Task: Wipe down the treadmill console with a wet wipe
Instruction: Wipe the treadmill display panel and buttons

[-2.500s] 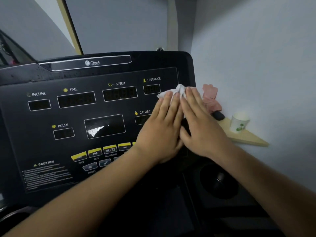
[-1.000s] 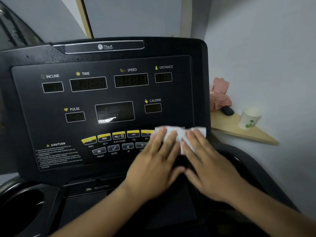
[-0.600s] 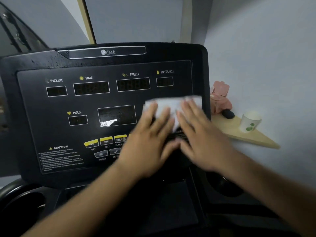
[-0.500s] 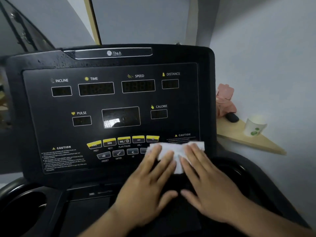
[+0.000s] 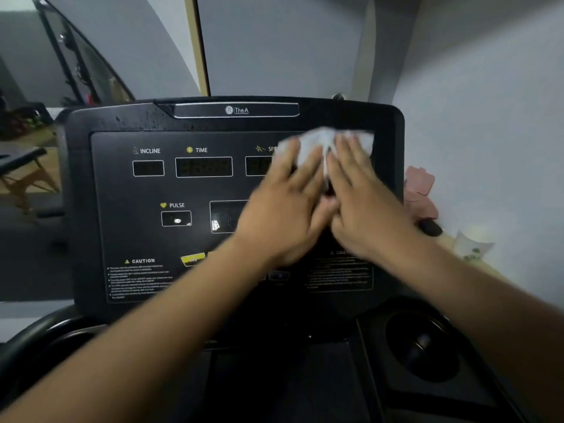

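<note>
Pressing the white wet wipe (image 5: 317,145) against the upper right part of the black treadmill console (image 5: 137,239), the left hand (image 5: 283,209) and the right hand (image 5: 363,206) lie side by side with thumbs touching. Their fingers are stretched out straight and flat on the cloth, curled round nothing. The wipe sits just below the console's top edge, and its crumpled top shows above the fingertips.

The hands and forearms stand in the way of much of the panel. They cover the end of the SPEED label, the readouts to its right, part of the centre screen (image 5: 227,216) and most of the button row, of which one yellow button (image 5: 193,258) shows. The INCLINE window (image 5: 148,168), TIME window (image 5: 204,167) and PULSE window (image 5: 176,218) are in plain sight, as is the brand strip (image 5: 236,110) along the top.

A round cup holder (image 5: 422,346) is sunk in the tray below the right forearm. Beside the console's right edge, against the grey wall, are a pink object (image 5: 419,190), a small dark object (image 5: 430,228) and a blurred pale cup (image 5: 471,242). At far left stands a wooden folding frame (image 5: 24,175).
</note>
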A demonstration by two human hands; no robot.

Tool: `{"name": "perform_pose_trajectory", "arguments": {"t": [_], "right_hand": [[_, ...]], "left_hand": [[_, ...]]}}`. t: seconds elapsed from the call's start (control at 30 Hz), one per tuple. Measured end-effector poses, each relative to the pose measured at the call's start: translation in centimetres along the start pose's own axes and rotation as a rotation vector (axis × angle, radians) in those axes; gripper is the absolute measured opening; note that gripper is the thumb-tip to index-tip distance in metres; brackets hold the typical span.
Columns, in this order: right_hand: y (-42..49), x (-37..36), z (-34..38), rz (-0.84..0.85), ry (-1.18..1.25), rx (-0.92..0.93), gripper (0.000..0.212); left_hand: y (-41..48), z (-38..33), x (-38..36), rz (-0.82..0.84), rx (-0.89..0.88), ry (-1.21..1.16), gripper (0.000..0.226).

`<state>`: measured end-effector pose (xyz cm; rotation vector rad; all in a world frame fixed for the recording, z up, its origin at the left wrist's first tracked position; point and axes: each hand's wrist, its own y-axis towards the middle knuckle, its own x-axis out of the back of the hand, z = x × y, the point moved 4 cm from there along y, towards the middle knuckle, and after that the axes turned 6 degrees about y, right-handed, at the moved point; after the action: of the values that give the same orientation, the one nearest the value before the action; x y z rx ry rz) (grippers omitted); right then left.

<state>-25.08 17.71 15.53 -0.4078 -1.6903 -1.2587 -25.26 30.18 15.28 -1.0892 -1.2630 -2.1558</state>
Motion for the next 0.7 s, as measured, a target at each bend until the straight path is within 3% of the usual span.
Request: {"name": "perform_pose_trajectory", "arguments": {"t": [0.2, 0.33, 0.53, 0.6, 0.7], "right_hand": [[-15.4, -6.4, 4.5, 0.263, 0.070, 0.231, 0.072], [-9.4, -5.1, 2.5, 0.190, 0.073, 0.260, 0.064], [6.2, 1.6, 0.6, -0.049, 0.048, 0.073, 0.066], [6.1, 1.4, 1.0, -0.051, 0.057, 0.081, 0.067], [-0.5, -2.2, 2.8, -0.009, 0.042, 0.160, 0.068]], "left_hand": [[-16.2, -4.9, -3.8, 0.134, -0.146, -0.103, 0.070], [-11.7, -1.6, -2.9, 0.097, -0.200, -0.076, 0.063], [2.2, 6.7, 1.6, -0.018, 0.065, 0.067, 0.074], [1.5, 6.7, 1.5, -0.037, 0.077, 0.009, 0.073], [-6.3, 3.8, -0.6, -0.006, 0.007, -0.069, 0.068]]}}
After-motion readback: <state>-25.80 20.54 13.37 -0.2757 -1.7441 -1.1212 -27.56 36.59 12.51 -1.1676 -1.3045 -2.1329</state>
